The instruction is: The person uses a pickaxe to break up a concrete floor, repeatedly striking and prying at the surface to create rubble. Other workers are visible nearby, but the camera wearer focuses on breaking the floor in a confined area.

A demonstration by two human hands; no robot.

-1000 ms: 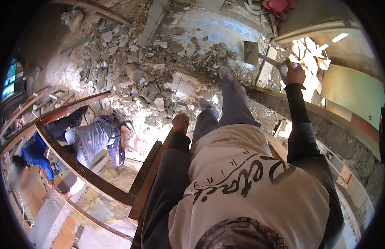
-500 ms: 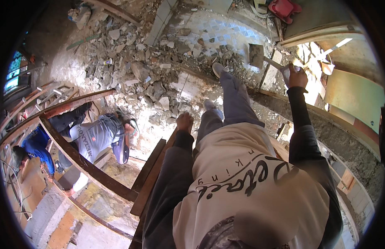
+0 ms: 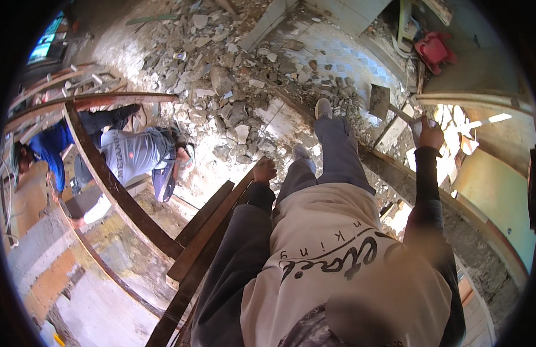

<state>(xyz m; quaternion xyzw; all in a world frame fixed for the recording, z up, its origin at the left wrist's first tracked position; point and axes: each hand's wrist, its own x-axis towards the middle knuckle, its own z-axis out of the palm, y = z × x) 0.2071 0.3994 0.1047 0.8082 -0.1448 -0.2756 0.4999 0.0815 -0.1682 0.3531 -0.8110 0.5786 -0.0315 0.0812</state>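
My right hand (image 3: 428, 136) is closed round the pale grip of a shovel. Its flat, square, grey blade (image 3: 379, 102) is out past my hand, over the rubble-strewn floor. My left hand (image 3: 264, 170) hangs by my left thigh with its fingers curled in. Nothing shows in that hand, and it is beside the upper end of some dark wooden beams (image 3: 213, 225). My two feet, in light shoes (image 3: 323, 109), stand on the debris-covered floor.
Broken concrete and tile rubble (image 3: 222, 81) is heaped ahead. At left, two people bend over; one wears a grey shirt (image 3: 132, 151), the other a blue sleeve (image 3: 48, 151). A curved wooden frame (image 3: 106, 168) crosses before them. A red plastic chair (image 3: 434, 51) and a greenish panel (image 3: 493, 202) are at right.
The view has shifted, so the scene sits further right and lower at the right side. My right hand still holds the shovel, and my left hand stays by my thigh.
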